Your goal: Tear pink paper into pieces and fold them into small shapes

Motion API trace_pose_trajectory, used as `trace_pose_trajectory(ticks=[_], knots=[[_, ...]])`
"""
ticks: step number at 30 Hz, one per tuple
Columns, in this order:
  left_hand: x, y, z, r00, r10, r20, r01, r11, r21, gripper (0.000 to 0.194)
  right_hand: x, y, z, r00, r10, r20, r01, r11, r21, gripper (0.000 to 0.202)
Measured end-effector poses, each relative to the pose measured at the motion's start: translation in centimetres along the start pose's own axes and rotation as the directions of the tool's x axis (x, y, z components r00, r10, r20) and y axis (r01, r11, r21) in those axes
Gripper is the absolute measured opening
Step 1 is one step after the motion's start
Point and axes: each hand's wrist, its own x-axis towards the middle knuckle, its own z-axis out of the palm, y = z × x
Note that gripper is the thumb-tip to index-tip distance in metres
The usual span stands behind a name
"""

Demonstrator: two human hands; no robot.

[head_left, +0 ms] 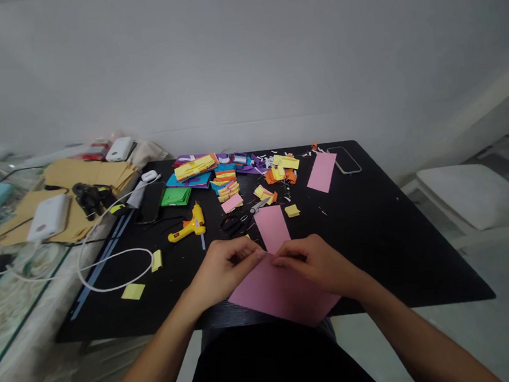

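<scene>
A large sheet of pink paper (285, 292) lies at the table's near edge, its lower corner reaching past the edge. My left hand (230, 267) pinches its upper edge between thumb and fingers. Close beside it, my right hand (316, 263) pinches the same edge, thumb and forefinger together. Just beyond my fingers lies a narrower pink paper strip (273, 225), its near end meeting the sheet. Scissors with black handles (237, 222) rest past my left hand, blades pointing right. Another pink paper piece (323, 172) lies at the back right.
A yellow glue gun (190, 225) lies left of the scissors. Folded coloured papers (196, 167) and scraps (282, 171) crowd the back. A white cable (113, 257) loops over the table's left side. At the back right is a clear phone case (345, 160); a white stool (468, 193) stands beyond.
</scene>
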Motion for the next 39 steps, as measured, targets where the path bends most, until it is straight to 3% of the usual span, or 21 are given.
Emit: trace_pose_trajectory(ticks=[3,6,8,11,14,18,23,28,39], knots=[[-0.4,-1.4,-0.3,0.988,-0.075,-0.133,0.051,0.982,-0.182,0.03,-0.2,1.0,-0.8,0.991,0.039,-0.128,-0.027,0.996,0.091,0.028],[-1.0,-3.1,0.1,0.965,-0.138,-0.225,0.053,0.936,-0.347,0.035,-0.4,2.0,-1.4,0.952,0.148,-0.267,-0.085,0.969,0.233,0.035],[-1.2,-3.9,1.0,0.958,-0.196,-0.209,0.078,0.88,-0.468,0.039,-0.5,2.6,-1.2,0.915,0.232,-0.33,-0.117,0.935,0.333,0.04],[-1.4,-4.2,2.5,0.941,-0.253,-0.226,0.103,0.849,-0.519,0.04,-0.2,3.5,-0.1,0.886,0.302,-0.351,-0.124,0.885,0.449,0.044],[-1.4,-3.8,3.1,0.918,-0.302,-0.258,0.138,0.852,-0.505,0.045,0.0,4.3,0.8,0.894,0.319,-0.313,-0.105,0.831,0.547,0.043],[-1.3,-3.1,2.7,0.913,-0.318,-0.258,0.197,0.894,-0.403,0.05,0.3,4.6,0.9,0.901,0.309,-0.303,-0.068,0.793,0.606,0.042],[-1.2,-2.4,2.4,0.914,-0.288,-0.286,0.188,0.925,-0.33,0.055,0.5,4.4,0.3,0.89,0.279,-0.361,-0.027,0.822,0.569,0.042],[-1.2,-2.5,2.5,0.899,-0.293,-0.325,0.183,0.927,-0.328,0.047,0.4,4.6,0.3,0.868,0.296,-0.398,-0.013,0.816,0.578,0.037],[-1.2,-2.9,2.4,0.901,-0.307,-0.308,0.189,0.914,-0.359,0.04,0.6,4.3,0.4,0.851,0.291,-0.438,-0.024,0.853,0.521,0.043]])
